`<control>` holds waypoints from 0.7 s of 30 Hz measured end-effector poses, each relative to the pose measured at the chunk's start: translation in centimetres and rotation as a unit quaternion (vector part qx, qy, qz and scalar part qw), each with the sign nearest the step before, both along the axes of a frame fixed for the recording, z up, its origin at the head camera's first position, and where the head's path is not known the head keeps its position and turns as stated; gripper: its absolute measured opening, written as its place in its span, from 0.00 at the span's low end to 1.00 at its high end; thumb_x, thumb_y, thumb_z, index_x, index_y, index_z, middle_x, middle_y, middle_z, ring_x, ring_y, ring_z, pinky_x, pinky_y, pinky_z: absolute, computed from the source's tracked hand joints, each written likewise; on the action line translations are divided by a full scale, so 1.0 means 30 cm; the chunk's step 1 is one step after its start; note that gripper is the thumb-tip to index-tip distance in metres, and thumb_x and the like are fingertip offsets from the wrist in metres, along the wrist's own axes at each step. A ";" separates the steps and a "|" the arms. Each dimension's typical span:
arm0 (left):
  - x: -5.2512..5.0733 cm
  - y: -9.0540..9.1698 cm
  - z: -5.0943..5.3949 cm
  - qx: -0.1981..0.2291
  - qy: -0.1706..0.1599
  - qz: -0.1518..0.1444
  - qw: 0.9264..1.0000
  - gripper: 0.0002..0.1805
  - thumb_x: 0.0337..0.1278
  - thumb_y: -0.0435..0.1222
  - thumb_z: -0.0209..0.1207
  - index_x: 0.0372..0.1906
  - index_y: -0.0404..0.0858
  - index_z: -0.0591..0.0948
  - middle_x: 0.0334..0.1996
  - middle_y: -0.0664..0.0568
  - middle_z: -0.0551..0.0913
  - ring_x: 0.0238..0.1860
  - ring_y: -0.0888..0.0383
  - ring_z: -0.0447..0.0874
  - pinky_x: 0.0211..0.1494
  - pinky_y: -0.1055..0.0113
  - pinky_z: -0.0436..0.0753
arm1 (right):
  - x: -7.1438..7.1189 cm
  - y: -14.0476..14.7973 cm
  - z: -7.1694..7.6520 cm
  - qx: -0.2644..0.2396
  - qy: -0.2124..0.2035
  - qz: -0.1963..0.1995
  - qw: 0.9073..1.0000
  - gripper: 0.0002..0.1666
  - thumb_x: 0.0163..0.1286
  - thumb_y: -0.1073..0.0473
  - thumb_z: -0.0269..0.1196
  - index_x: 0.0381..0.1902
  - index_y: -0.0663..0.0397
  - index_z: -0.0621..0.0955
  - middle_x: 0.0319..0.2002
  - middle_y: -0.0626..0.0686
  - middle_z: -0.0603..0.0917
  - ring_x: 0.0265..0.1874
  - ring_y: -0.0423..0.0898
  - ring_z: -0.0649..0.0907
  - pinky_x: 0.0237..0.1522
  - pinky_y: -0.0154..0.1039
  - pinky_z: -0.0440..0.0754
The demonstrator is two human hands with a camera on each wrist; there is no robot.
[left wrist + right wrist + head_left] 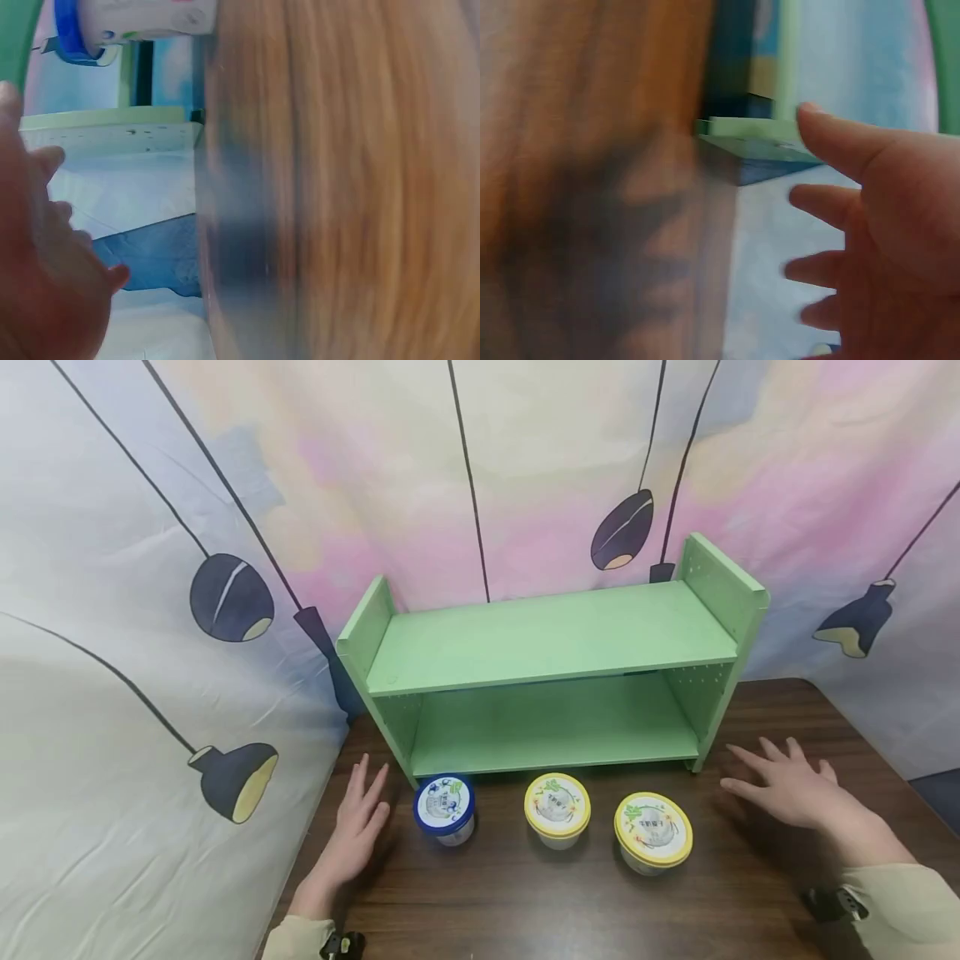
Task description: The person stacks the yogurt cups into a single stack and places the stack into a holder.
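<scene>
The head view shows three lidded food tubs standing upright in a loose row on the wooden tabletop (555,914), in front of a green two-tier shelf (555,635). The blue-lidded tub (444,810) stands nearest the tabletop's left edge, just before the shelf's front left corner; whether it touches the shelf I cannot tell. The middle yellow-lidded tub (557,810) stands near the shelf's front, and the right yellow-lidded tub (653,833) sits farther from the shelf, toward the wearer. They rest on their bases, lids up, which probably keeps them steady; the gaps between them likely leave room for fingers around each. The shelf stands on its end panels toward the tabletop's far edge, its front facing the wearer, so both tiers seem easy to reach.

The left hand (354,833) is beside the blue-lidded tub, near the left edge, fingers extended and holding nothing. The right hand (802,789) is toward the right edge, apart from the tubs, its fingers spread and gripping nothing. Placed outside the row, the hands appear to leave all three tubs unobstructed.
</scene>
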State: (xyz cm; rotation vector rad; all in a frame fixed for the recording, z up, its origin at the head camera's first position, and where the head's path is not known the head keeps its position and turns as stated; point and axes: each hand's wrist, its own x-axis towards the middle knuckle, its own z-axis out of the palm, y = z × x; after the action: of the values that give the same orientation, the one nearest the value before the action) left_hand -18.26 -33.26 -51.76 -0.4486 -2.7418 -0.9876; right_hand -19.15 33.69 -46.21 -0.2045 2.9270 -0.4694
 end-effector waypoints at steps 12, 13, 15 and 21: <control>0.025 0.049 0.011 0.219 -0.065 -0.020 0.973 0.27 0.79 0.30 0.59 0.77 0.34 0.73 0.70 0.36 0.79 0.71 0.38 0.76 0.65 0.74 0.77 | 0.067 -0.020 0.064 -0.141 -0.082 0.089 0.983 0.48 0.78 0.39 0.65 0.82 0.61 0.65 0.73 0.76 0.71 0.68 0.78 0.73 0.57 0.72 0.79; 0.024 0.055 0.009 0.230 -0.071 -0.031 0.970 0.28 0.77 0.29 0.59 0.78 0.34 0.72 0.70 0.36 0.79 0.70 0.39 0.77 0.64 0.73 0.79 | 0.072 -0.027 0.063 -0.153 -0.080 0.096 0.980 0.48 0.77 0.40 0.67 0.82 0.61 0.65 0.73 0.76 0.71 0.69 0.78 0.73 0.57 0.72 0.79; 0.020 0.066 0.002 0.244 -0.076 -0.054 0.965 0.31 0.75 0.26 0.61 0.78 0.35 0.71 0.70 0.35 0.78 0.70 0.42 0.78 0.65 0.68 0.80 | 0.081 -0.042 0.059 -0.173 -0.071 0.112 0.976 0.48 0.75 0.43 0.69 0.82 0.60 0.65 0.74 0.73 0.71 0.69 0.76 0.73 0.57 0.69 0.80; 0.000 0.097 -0.020 0.240 -0.091 -0.104 0.961 0.38 0.68 0.26 0.68 0.80 0.34 0.68 0.74 0.36 0.74 0.70 0.51 0.77 0.69 0.62 0.79 | 0.087 -0.110 0.046 -0.227 -0.069 0.167 0.957 0.51 0.70 0.46 0.75 0.83 0.54 0.65 0.78 0.64 0.70 0.71 0.69 0.74 0.58 0.54 0.83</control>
State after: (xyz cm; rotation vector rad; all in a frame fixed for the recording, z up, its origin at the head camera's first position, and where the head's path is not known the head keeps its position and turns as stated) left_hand -18.26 -30.35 -52.35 -0.5891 -2.5037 -1.7683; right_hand -16.56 30.40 -44.83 -0.6810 2.5321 -1.0397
